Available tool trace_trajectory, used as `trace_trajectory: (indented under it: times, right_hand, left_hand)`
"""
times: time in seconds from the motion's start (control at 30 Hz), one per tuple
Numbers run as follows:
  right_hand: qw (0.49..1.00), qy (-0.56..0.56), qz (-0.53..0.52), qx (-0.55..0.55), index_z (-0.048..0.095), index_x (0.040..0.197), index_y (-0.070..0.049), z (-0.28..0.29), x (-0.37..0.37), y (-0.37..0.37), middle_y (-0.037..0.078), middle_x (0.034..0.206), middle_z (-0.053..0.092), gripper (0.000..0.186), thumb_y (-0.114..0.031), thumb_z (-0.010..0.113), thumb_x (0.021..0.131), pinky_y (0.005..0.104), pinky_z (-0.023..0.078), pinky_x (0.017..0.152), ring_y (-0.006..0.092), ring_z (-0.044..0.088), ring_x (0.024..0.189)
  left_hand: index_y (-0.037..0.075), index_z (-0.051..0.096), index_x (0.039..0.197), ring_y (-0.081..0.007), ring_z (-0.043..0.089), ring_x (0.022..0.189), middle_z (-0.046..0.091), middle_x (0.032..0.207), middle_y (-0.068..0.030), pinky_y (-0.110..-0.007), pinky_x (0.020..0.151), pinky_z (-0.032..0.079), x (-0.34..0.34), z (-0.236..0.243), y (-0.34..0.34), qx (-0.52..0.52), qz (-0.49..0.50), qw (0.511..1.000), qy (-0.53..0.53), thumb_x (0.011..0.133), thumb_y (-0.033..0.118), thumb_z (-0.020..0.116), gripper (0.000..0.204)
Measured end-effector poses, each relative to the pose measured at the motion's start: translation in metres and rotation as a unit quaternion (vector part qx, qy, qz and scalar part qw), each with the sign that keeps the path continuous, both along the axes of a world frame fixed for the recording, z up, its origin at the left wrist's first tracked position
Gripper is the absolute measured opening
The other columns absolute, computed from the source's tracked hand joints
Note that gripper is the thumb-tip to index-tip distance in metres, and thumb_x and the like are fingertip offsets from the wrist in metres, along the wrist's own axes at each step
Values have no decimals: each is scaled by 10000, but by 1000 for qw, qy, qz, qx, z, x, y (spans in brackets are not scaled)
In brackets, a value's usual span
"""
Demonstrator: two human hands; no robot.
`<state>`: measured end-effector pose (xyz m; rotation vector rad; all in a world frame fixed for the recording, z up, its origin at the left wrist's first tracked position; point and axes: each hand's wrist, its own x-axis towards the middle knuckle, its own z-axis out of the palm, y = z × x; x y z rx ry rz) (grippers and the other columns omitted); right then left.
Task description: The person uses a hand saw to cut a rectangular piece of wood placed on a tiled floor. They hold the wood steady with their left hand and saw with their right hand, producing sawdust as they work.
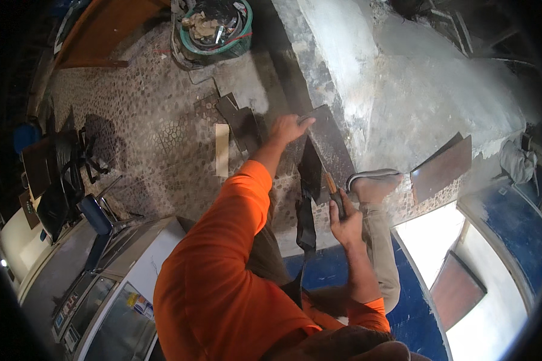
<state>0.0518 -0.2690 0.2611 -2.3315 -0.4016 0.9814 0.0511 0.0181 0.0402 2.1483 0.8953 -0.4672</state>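
A dark brown board (337, 141), flecked with pale dust, lies tilted in front of me at the foot of the rough wall. My left hand (289, 128) is closed on its upper left edge, the thumb lying over the surface. Wrapped around a slim tool with a dark handle and an orange-brown front part (331, 183), my right hand (347, 224) stays near the board's lower edge. The tip of that tool meets the board's edge; its kind is not clear. Dark, ragged strips (307, 222) hang below the board between my arms. A sandalled foot (376, 182) rests beside the board's lower right corner.
Dark offcuts (245, 129) and a pale wooden strip (222, 150) lie on the pebbled floor (156, 132) to the left. A green bin (217, 30) full of scraps stands at the far side. Another brown board (442, 168) leans at right. A glass-fronted cabinet (123, 319) stands lower left.
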Motion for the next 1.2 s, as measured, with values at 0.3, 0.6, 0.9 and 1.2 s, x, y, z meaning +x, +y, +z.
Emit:
trace_trajectory:
  times: [0.3,0.6,0.9,1.2]
  right_hand:
    - [991,111,-43,-63,522,1411,113,154,-9,-85,289,1232,686,502,-161,610,1000,404,513,995,274,678,1159]
    - [999,-29,29,8,616,1357,11,-8,8,-1,269,846,710,476,-248,679,962,414,576,703,399,740,780]
    - [999,34,18,2,551,1406,70,89,-4,-96,244,1018,737,480,-153,617,985,366,556,848,302,740,920]
    - [989,-114,4,95,613,1370,-3,-48,-18,-36,297,995,726,498,-247,695,943,425,594,736,420,746,876]
  left_hand:
    - [-17,748,1075,-431,666,1106,714,1106,-275,-496,966,521,2,3,6,20,3,998,51,880,837,476,917]
    - [-22,734,1141,-431,658,1138,706,1156,-274,-502,987,517,9,-4,-5,-15,-21,997,76,878,831,491,926]
    - [5,722,1214,-420,664,1137,713,1159,-257,-494,994,520,17,0,8,7,-37,996,80,881,838,476,930]
    - [-44,710,1220,-418,648,1170,696,1192,-288,-487,1022,505,21,10,12,26,-46,997,53,898,841,437,980]
